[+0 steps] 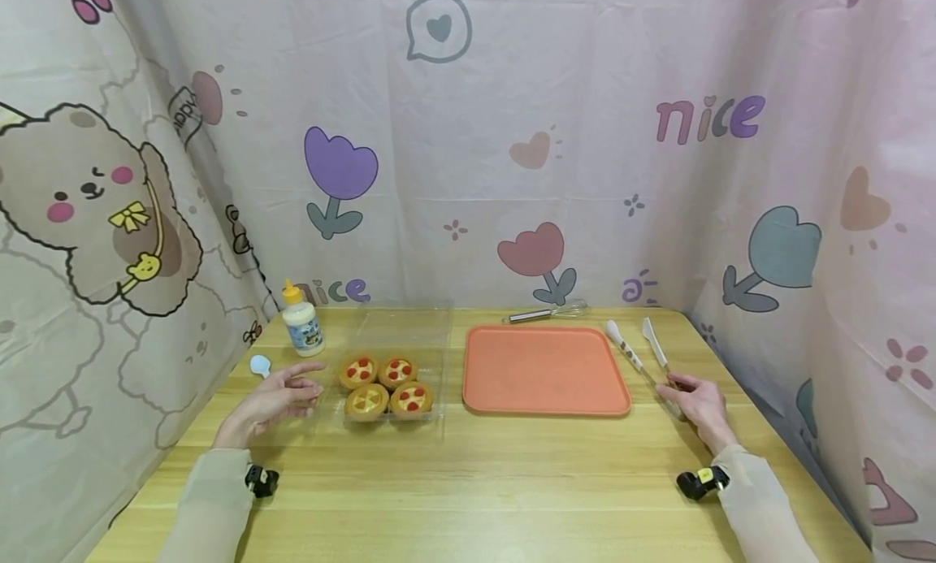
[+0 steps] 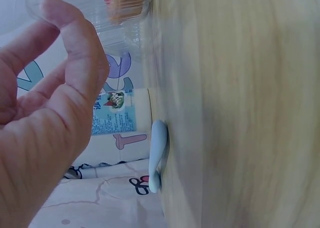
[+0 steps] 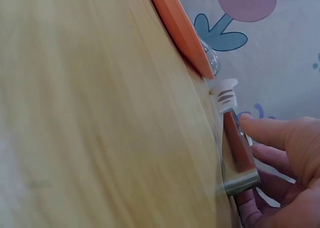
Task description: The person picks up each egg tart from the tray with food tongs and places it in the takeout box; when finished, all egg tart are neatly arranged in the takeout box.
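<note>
My left hand (image 1: 281, 399) hovers with bent, spread fingers at the left side of an open clear plastic box (image 1: 443, 417); whether a fingertip touches the box, I cannot tell. Several small round tarts (image 1: 366, 401) with red and yellow toppings sit inside it. On the right, my right hand (image 1: 698, 404) holds a pair of tongs (image 1: 627, 352) between thumb and fingers near their joined end. The tongs lie on the table with their white tips spread apart. In the right wrist view, fingers reach round the tongs' metal arms (image 3: 239, 140).
An orange tray (image 1: 544, 372) lies between the box and the tongs, with a whisk (image 1: 544, 313) behind it. At the left stand a squeeze bottle (image 1: 303, 327) with a yellow cap and, nearer, a pale blue spoon (image 1: 259, 365). A printed curtain (image 1: 468, 140) encloses the table.
</note>
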`<act>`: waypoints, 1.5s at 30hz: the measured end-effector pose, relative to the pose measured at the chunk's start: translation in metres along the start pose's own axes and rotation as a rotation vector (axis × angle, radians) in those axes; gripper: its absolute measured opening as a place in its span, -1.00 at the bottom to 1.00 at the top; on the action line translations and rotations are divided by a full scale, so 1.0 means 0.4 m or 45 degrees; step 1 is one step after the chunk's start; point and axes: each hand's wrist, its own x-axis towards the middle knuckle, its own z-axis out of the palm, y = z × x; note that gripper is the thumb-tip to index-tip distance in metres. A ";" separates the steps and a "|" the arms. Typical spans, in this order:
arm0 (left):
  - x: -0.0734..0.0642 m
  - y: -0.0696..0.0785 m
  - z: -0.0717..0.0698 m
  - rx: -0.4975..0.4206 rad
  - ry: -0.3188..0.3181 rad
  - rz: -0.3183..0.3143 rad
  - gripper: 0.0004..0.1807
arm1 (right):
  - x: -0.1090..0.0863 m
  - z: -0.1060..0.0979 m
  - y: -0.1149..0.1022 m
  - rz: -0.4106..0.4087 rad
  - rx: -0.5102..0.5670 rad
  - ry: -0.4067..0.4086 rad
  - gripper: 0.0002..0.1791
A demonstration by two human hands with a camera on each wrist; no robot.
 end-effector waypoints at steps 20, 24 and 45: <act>0.024 0.053 0.013 0.166 0.077 -0.012 -0.28 | 0.011 0.078 -0.132 -0.194 0.215 0.013 -0.58; 0.040 0.064 0.022 0.237 0.102 0.001 -0.34 | 0.014 0.135 -0.173 -0.231 0.284 -0.111 -0.58; 0.111 0.068 0.017 0.357 0.274 0.052 -0.48 | -0.010 0.409 -0.364 -0.299 0.405 -0.663 -0.57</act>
